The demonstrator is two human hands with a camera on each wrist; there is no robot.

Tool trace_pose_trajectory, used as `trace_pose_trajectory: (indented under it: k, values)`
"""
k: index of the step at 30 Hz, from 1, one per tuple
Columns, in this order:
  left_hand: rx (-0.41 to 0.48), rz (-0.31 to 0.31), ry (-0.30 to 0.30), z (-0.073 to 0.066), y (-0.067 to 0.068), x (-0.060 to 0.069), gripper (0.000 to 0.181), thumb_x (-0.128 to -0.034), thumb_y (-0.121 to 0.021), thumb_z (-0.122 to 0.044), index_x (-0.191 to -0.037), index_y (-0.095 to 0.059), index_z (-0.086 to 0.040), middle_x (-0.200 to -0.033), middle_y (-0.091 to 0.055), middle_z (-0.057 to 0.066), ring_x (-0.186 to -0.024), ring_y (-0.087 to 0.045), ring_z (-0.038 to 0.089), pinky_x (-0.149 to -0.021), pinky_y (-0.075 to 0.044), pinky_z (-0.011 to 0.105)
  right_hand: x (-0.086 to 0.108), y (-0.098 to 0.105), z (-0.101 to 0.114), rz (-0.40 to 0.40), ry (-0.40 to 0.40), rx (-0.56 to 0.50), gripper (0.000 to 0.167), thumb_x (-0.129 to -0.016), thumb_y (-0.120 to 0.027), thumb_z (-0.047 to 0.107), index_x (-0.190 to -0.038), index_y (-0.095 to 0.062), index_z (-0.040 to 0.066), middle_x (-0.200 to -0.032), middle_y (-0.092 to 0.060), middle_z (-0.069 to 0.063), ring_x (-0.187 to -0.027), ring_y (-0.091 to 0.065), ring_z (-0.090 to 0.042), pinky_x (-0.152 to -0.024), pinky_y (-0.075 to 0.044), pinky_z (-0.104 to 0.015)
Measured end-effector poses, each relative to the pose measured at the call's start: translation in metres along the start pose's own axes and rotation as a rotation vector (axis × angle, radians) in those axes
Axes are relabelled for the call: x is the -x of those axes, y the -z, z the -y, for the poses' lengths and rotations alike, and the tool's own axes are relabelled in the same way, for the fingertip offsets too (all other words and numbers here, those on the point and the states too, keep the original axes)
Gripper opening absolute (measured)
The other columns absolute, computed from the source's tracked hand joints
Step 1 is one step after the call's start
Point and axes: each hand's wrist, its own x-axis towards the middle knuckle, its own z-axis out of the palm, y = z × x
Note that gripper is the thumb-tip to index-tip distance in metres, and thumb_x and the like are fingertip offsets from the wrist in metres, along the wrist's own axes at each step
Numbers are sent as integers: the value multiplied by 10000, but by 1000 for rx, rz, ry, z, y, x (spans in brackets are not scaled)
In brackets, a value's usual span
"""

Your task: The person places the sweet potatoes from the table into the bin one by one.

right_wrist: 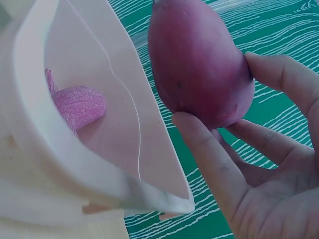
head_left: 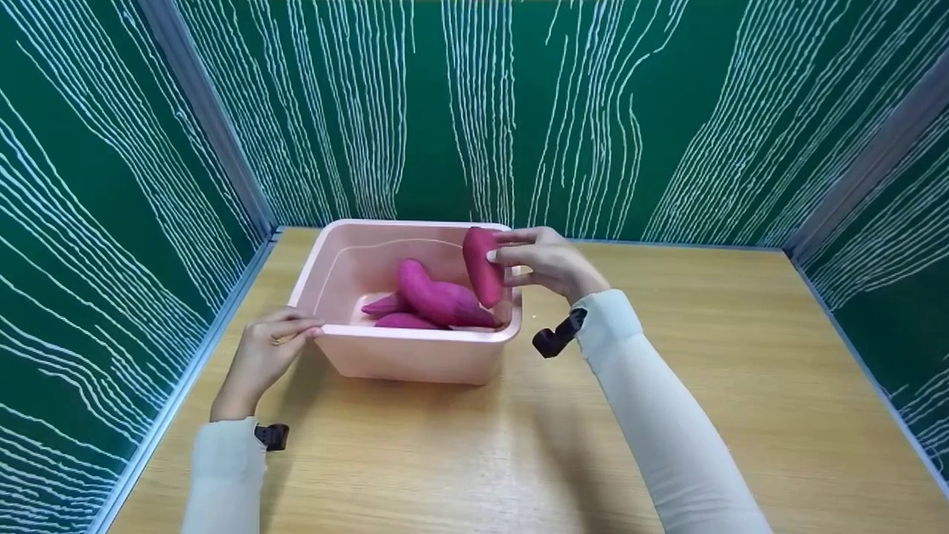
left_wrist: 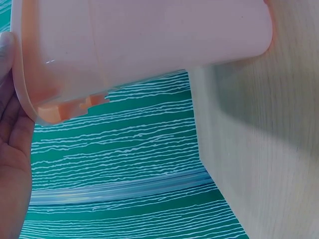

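A pink plastic bin (head_left: 415,357) stands on the table, its mouth facing up. My left hand (head_left: 268,350) pinches the bin's rim at the near left corner; the left wrist view shows its fingers (left_wrist: 17,127) against the rim. Over the bin's right side, my right hand (head_left: 550,264) holds a reddish-purple sweet potato (head_left: 480,261) between thumb and fingertips. The right wrist view shows that sweet potato (right_wrist: 197,62) above the rim, apart from the others. Inside the bin lie several magenta sweet potatoes (head_left: 439,298), partly overlapping. The near wall partly hides them.
The wooden table (head_left: 712,386) extends to the right of the bin and in front of it. Green panels (head_left: 549,111) with white wavy lines enclose the back and both sides. Grey metal posts (head_left: 215,119) mark the corners.
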Motion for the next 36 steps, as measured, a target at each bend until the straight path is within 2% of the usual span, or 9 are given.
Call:
trace_pose_trajectory:
  k: [6,11,20,28,36]
  values:
    - [-6,-14,1,1,-2,-1,183,-792,-749,-20,-972,-767,-41,-984,-716,115,-1021,-638,304,-907,-536,415,-6,-6,1,10,23,30,500,-835,-740,177,-1303,-586,94,-1268,-570,-143,-1077,-598,-276,-868,-589,-367]
    - [1,-10,20,-1,-2,-2,189,-801,-742,-20,-987,-764,-45,-996,-713,123,-1036,-632,327,-911,-526,434,-13,-11,3,42,42,-6,473,-834,-737,150,-1286,-608,103,-1247,-594,-144,-1028,-639,-265,-869,-589,-373]
    - [-12,6,28,0,-2,-2,193,-805,-742,-38,-995,-764,-56,-1021,-708,124,-1056,-628,328,-899,-532,424,-23,-18,7,50,45,3,433,-823,-754,167,-1241,-648,123,-1229,-624,-128,-1044,-652,-296,-864,-590,-380]
    - [-18,19,36,1,1,0,194,-818,-732,-42,-1009,-758,-50,-1031,-705,122,-1065,-625,329,-896,-532,423,-33,-26,10,63,31,-9,464,-826,-753,161,-1267,-621,104,-1207,-637,-150,-1049,-656,-298,-871,-587,-381]
    - [-1,6,22,0,1,-1,186,-804,-743,-33,-988,-765,-47,-1006,-708,131,-1036,-627,324,-905,-527,442,-44,-34,11,62,18,-29,464,-832,-745,154,-1274,-614,101,-1175,-655,-159,-985,-680,-272,-866,-589,-374]
